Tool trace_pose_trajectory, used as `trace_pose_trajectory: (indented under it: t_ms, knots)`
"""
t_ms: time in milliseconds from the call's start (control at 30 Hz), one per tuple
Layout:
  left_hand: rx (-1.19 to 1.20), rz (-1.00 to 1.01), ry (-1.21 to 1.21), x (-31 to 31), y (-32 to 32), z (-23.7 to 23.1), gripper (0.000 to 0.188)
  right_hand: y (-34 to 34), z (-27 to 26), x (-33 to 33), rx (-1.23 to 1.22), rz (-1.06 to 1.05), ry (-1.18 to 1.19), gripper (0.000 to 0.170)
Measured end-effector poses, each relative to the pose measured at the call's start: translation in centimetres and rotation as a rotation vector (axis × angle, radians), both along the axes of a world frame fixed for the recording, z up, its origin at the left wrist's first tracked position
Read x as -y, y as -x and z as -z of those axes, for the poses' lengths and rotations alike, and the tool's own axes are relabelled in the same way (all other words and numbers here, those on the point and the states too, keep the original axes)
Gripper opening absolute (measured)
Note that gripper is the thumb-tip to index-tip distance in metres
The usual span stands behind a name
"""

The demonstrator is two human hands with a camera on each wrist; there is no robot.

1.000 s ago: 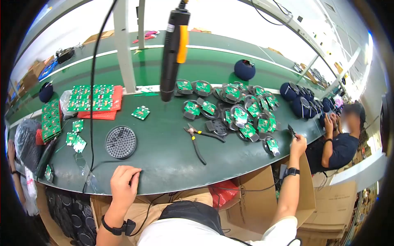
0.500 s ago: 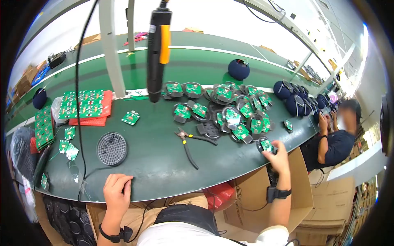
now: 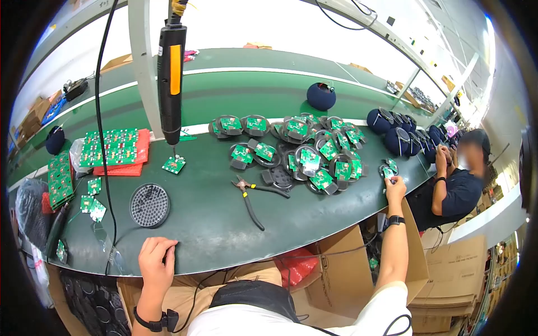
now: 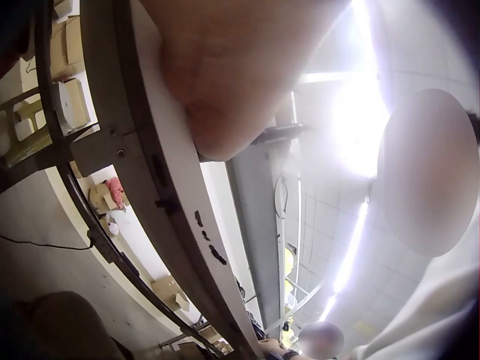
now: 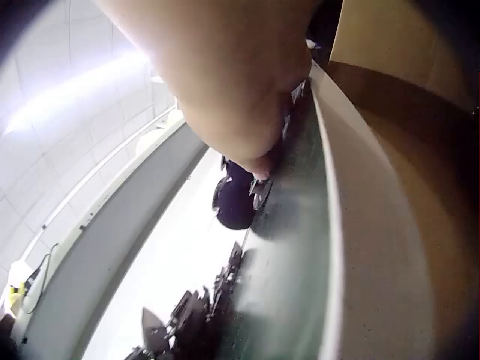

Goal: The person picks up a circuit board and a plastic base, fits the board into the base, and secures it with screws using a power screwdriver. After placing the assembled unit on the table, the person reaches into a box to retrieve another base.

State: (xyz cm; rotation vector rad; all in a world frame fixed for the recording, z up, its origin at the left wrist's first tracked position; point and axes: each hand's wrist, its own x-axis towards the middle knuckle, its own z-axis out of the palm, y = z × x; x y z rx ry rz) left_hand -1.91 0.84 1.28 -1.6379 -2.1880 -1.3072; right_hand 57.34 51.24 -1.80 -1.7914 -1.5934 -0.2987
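Observation:
My right hand (image 3: 395, 190) pinches a small round part with a green board (image 3: 388, 172) near the table's right edge, touching or close to another green-board part (image 3: 392, 164). The left hand (image 3: 157, 262) rests at the near table edge, fingers loosely curled, holding nothing. Between the hands lie yellow-and-black pliers (image 3: 253, 210) and a pile of black round parts with green boards (image 3: 322, 179). Bare skin of the left hand (image 4: 232, 75) fills the top of the left wrist view. In the right wrist view the right hand (image 5: 232, 90) hides most of what it holds.
A black-and-orange electric driver (image 3: 171, 78) hangs above the table. To the left are a black round grille (image 3: 149, 205), loose boards (image 3: 97, 210) and board panels (image 3: 109, 147). Dark blue balls (image 3: 397, 141) stand at the right, near a seated person (image 3: 457, 187). Cardboard boxes (image 3: 342, 269) sit below.
The right hand released one green-board part on the table, took hold of another at the pile's near right side, and moved it rightward beside the first. The left hand has stayed put.

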Motion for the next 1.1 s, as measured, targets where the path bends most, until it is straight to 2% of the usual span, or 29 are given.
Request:
trace_pose_trajectory:
  t_ms: [133,233,300,333,367,433,567,633,667,700,767,800,833,867,900,933,1067,1100]
  knots:
    - [0.036,-0.014,0.023,0.0,-0.4,-0.2,0.017,-0.8,-0.6,-1.2,0.007,0.017,0.032,0.032]
    - [0.027,-0.027,0.033,0.0,-0.3,-0.2,0.017,-1.1,0.0,-1.7,0.116,0.068,-0.010,0.031]
    - [0.025,-0.015,0.031,-0.1,-0.2,-0.3,0.017,-2.9,0.7,-2.9,-0.147,-0.016,-0.064,0.035]
    - [0.024,-0.016,0.033,-0.2,-0.2,-0.2,0.017,-4.1,0.7,-4.3,-0.378,-0.029,0.003,0.037]
    - [0.017,-0.017,0.039,-0.2,-0.2,-0.3,0.017,-3.9,0.2,-4.3,-0.905,-0.133,-0.008,0.040]
    - [0.009,-0.010,0.050,-0.3,-0.2,-0.3,0.016,-3.5,-1.1,-3.1,-1.269,-0.115,0.029,0.038]
    - [0.001,-0.021,0.052,-0.5,-0.2,-0.4,0.017,-5.8,0.6,-4.8,-1.315,-0.044,0.086,0.034]
    - [0.000,-0.031,0.052,-0.4,-0.2,-0.4,0.017,-6.4,1.3,-5.9,-1.397,-0.018,0.020,0.030]
    - [0.000,-0.026,0.051,-0.4,-0.2,-0.4,0.017,-6.2,0.8,-5.7,-1.243,0.052,0.079,0.035]
    - [-0.001,-0.023,0.050,-0.4,-0.2,-0.4,0.017,-5.3,0.0,-5.2,-1.242,0.048,0.082,0.035]
    - [0.001,-0.028,0.050,-0.3,-0.2,-0.3,0.017,-2.5,-1.0,-4.2,-0.134,0.084,-0.158,0.043]
    - [0.005,-0.029,0.050,-0.4,-0.2,-0.3,0.017,0.2,-1.8,-3.3,-0.257,-0.137,-0.102,0.050]
    - [0.003,-0.032,0.052,-0.4,-0.2,-0.3,0.017,5.1,-4.5,-0.2,-0.631,-0.316,0.255,0.055]
    - [-0.011,-0.032,0.056,-0.5,-0.2,-0.4,0.017,9.3,-6.4,3.0,-0.746,-0.413,0.439,0.065]
    - [-0.026,-0.030,0.060,-0.5,-0.2,-0.5,0.017,11.3,-6.2,3.7,-0.795,-0.475,0.548,0.076]
    - [-0.031,-0.028,0.061,-0.5,-0.3,-0.5,0.017,12.9,-6.3,4.2,-0.835,-0.550,0.659,0.078]
    - [-0.010,-0.023,0.046,-0.3,-0.2,-0.5,0.017,14.7,-6.2,3.6,-0.953,-0.564,0.739,0.070]
    - [-0.006,-0.014,0.040,-0.3,-0.2,-0.5,0.017,14.5,-6.1,3.6,-1.046,-0.588,0.720,0.069]
